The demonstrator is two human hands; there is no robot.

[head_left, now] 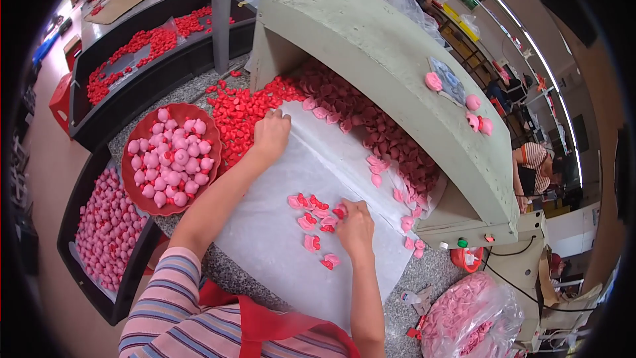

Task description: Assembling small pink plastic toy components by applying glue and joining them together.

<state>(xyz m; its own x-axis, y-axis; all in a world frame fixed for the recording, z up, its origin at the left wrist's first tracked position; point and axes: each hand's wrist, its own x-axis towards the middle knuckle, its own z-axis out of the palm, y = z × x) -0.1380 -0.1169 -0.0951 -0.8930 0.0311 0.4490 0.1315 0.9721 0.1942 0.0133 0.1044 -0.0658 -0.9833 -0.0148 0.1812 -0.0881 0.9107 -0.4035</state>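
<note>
My left hand (271, 134), its fingers curled together, is at the right edge of a pile of small glossy red pieces (242, 109); whatever is between its fingertips is hidden. Over the white sheet (265, 252), my right hand (356, 227) pinches a small pink piece with a red part (340, 211). Left of that hand, several pink pieces, most with red bow-like parts on them (307, 221), lie in a loose cluster. One more such piece (330, 262) lies nearest to me.
A grey-green arched machine housing (371, 33) stands over darker pink pieces (377, 119). To the left are a red bowl (215, 134) of pink rounded pieces and black trays (83, 134) of parts. A plastic bag of pink pieces (467, 318) sits at lower right, near a black cable (523, 292).
</note>
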